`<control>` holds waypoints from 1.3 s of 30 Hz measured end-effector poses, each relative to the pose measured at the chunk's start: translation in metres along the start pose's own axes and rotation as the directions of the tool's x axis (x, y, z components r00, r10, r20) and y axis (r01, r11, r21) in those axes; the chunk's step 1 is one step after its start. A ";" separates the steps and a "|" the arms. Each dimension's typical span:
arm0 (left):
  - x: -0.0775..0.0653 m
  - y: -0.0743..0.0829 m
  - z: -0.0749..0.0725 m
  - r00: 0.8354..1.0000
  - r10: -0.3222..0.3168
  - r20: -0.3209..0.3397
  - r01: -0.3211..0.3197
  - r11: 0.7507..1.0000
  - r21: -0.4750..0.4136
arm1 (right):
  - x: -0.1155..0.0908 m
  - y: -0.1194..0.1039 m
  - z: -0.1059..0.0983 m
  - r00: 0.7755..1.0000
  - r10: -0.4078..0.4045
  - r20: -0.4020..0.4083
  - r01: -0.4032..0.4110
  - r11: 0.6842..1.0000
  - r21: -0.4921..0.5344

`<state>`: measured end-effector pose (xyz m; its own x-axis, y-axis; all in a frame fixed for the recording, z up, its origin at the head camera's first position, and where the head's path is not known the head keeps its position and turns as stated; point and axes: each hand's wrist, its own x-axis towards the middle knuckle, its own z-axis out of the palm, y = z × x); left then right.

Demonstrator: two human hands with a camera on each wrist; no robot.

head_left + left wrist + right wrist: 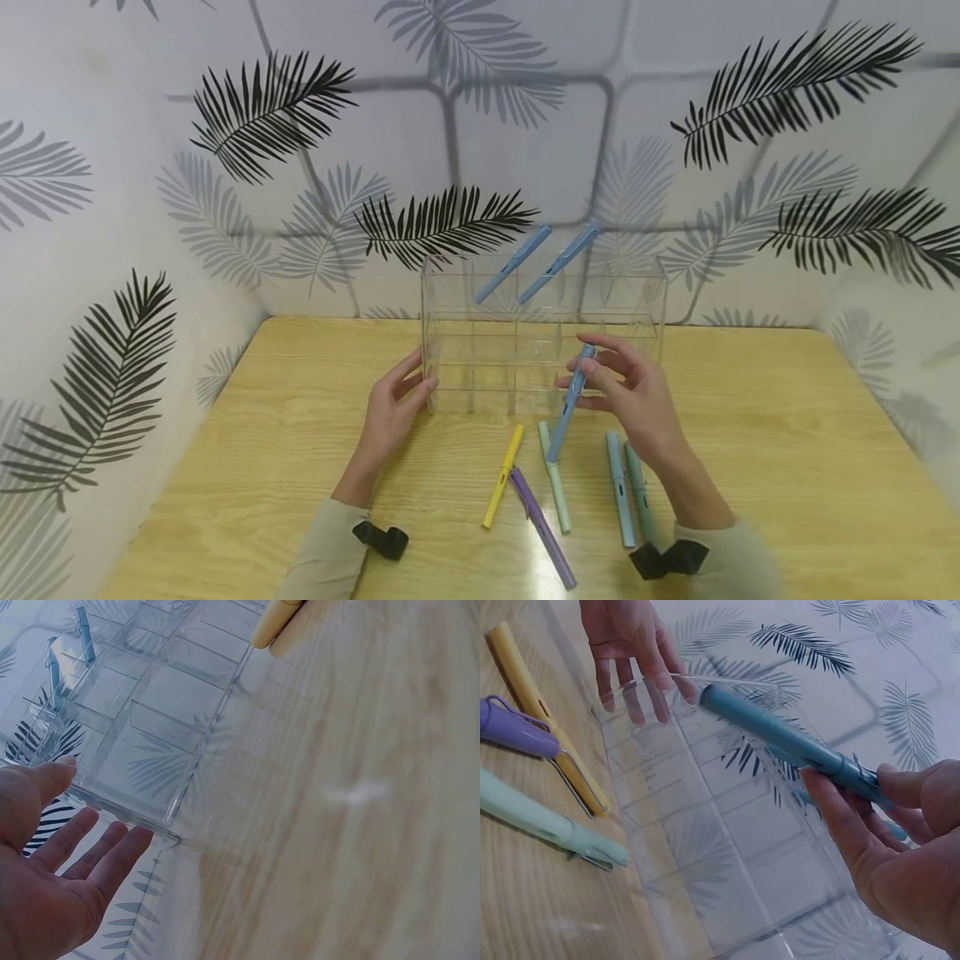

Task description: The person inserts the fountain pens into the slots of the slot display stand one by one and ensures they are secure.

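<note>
A clear plastic compartment organizer point(492, 377) stands upright at the back of the table. My left hand point(395, 402) touches its left side with fairly straight fingers, as the left wrist view also shows. In front of the organizer's right half, my right hand point(628, 389) pinches a blue fountain pen point(567, 410) near its clip end, the other end slanting down and left. Two similar blue pens, a left one point(512, 264) and a right one point(558, 264), lean in the top row of compartments.
On the table point(300, 450) lie a yellow pen point(502, 477), a purple pen point(543, 530), a mint pen point(555, 479), a light blue pen point(620, 492) and a green pen point(641, 493). A leaf-patterned backdrop point(525, 150) rises behind the organizer.
</note>
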<state>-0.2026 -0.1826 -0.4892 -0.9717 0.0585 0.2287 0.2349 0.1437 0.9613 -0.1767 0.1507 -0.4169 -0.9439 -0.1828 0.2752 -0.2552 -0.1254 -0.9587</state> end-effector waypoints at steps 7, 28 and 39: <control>0.000 0.000 0.001 1.000 0.000 -0.003 0.000 1.000 -0.021 | 0.006 -0.016 -0.013 0.998 -0.037 -0.050 0.035 0.999 -0.039; -0.003 -0.001 0.001 1.000 -0.019 0.004 0.019 0.999 -0.031 | 0.058 -0.072 -0.050 0.939 -0.229 -0.257 0.253 0.966 0.062; -0.002 0.000 0.002 1.000 0.021 0.015 -0.020 0.999 -0.040 | 0.097 -0.091 -0.055 0.859 -0.246 -0.448 0.299 0.953 0.051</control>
<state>-0.2003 -0.1806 -0.4899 -0.9662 0.0760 0.2465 0.2535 0.1025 0.9619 -0.2568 0.1980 -0.3071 -0.8423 0.3110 0.4402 -0.5150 -0.2240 -0.8274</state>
